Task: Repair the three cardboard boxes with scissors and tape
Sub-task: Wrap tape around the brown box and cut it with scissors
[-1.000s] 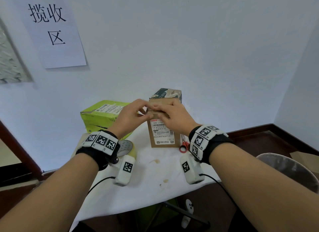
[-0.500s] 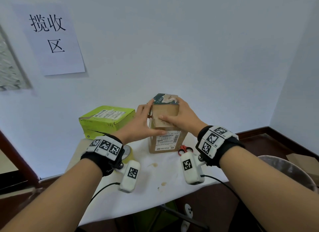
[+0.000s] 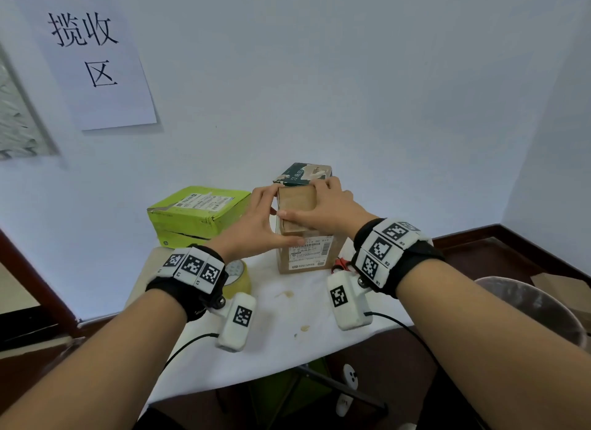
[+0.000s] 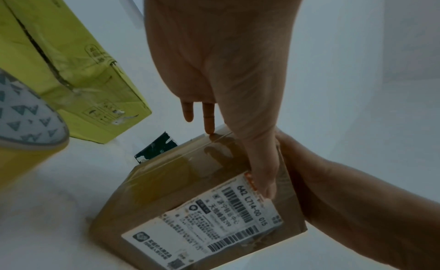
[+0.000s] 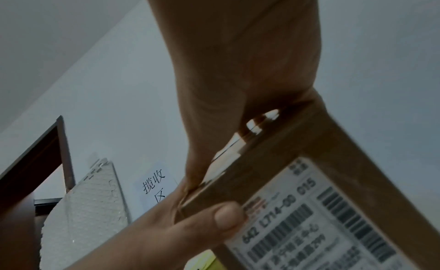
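Now: table (image 3: 287, 333), green box (image 3: 198, 215) rear left, dark box (image 3: 303, 173) behind brown box (image 3: 307, 250), which stands upright mid-table. My left hand (image 3: 256, 228) is flat against its left side, thumb across the front label. My right hand (image 3: 329, 208) lies flat over the top. Tape (image 3: 238, 277) under my left wrist; scissors (image 3: 340, 264) just right of the box.
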A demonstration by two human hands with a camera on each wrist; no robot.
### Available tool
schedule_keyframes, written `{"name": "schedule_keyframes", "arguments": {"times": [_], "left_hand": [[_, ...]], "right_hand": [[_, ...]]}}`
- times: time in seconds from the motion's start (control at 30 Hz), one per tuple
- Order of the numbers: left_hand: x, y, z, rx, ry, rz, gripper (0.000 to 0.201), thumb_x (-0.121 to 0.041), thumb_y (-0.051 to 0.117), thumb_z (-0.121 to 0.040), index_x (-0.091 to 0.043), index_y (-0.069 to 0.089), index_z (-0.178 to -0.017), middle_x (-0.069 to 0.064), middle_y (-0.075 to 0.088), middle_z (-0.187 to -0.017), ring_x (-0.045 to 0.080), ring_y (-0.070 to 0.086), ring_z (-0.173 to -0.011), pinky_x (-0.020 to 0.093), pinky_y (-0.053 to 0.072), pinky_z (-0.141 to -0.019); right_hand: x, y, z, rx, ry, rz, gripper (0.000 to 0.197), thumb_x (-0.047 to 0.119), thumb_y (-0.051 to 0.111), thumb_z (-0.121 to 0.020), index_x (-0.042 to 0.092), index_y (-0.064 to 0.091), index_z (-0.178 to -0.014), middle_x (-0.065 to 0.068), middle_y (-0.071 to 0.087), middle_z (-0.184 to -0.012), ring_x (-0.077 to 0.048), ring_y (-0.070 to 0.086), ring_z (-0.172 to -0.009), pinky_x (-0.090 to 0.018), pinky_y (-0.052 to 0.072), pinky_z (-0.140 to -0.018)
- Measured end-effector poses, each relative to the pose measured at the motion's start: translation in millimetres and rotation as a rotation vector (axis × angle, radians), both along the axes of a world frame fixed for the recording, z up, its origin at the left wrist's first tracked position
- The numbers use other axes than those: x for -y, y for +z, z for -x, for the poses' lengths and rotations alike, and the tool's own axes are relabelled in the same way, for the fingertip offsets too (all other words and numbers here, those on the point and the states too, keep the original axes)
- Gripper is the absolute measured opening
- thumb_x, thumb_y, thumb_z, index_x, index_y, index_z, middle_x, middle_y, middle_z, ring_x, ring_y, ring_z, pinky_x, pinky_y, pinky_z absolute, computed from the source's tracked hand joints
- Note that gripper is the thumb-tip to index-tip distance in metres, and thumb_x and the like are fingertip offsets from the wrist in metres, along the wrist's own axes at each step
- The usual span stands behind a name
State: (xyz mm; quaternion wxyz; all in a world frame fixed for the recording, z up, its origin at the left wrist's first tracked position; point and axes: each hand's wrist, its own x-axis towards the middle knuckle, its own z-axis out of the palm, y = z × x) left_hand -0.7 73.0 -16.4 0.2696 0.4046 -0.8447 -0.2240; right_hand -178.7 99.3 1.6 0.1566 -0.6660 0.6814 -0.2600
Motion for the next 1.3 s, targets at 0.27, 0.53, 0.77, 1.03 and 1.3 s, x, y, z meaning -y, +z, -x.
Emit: {"name": "schedule_keyframes", "arguments": {"times": [0.27,0.53,0.77,1.03,1.3], "left_hand": [[0,-5,-10,-0.019,0.046,-0.026,0.1,-0.047,0.083,-0.064,-0.029,0.023,-0.141,-0.01,0.027,-0.126,0.001,0.048,-0.108,0.011,0.039,-0.074],[2,-7,-11,-0.027,0.031,-0.04,0.098,-0.045,0.084,-0.064,-0.032,0.023,-0.14,-0.01,0.027,-0.126,0.001,0.048,-0.105,0.006,0.041,-0.073],[5,-8,-11,-0.051,0.031,-0.084,0.1,-0.047,0.084,-0.062,-0.035,0.022,-0.141,-0.012,0.026,-0.128,0.005,0.052,-0.103,0.016,0.045,-0.076],[2,-5,-11,-0.062,0.025,-0.104,0.098,-0.04,0.085,-0.064,-0.033,0.024,-0.141,-0.009,0.028,-0.13,0.008,0.055,-0.101,0.025,0.054,-0.079],[1,8,-9,-0.123,0.012,-0.068,0.097,-0.042,0.086,-0.063,-0.041,0.025,-0.139,-0.015,0.035,-0.132,0.013,0.059,-0.097,0.025,0.056,-0.073]], "right_hand": [[1,1,0,0.071,0.149,0.12,0.063,0.043,0.059,-0.09,0.02,0.036,-0.143,-0.004,0.035,-0.143,-0.024,0.042,-0.128,-0.033,0.036,-0.105],[-8,-4,6,0.145,0.272,0.095,0.087,0.04,0.073,-0.079,0.018,0.025,-0.148,0.001,0.02,-0.15,-0.017,0.03,-0.135,-0.033,0.032,-0.111],[-11,-2,17,0.233,0.344,0.038,0.068,0.028,0.06,-0.093,0.018,0.023,-0.15,0.006,0.012,-0.154,-0.011,0.022,-0.139,-0.02,0.026,-0.108],[-15,-5,18,0.345,0.37,0.013,0.07,0.018,0.062,-0.092,0.019,0.023,-0.15,0.01,0.01,-0.153,-0.011,0.023,-0.138,-0.023,0.032,-0.106],[-11,1,20,0.471,0.163,0.085,0.064,0.04,0.055,-0.094,0.023,0.024,-0.147,0.001,0.021,-0.152,-0.015,0.035,-0.134,-0.033,0.039,-0.108]]}}
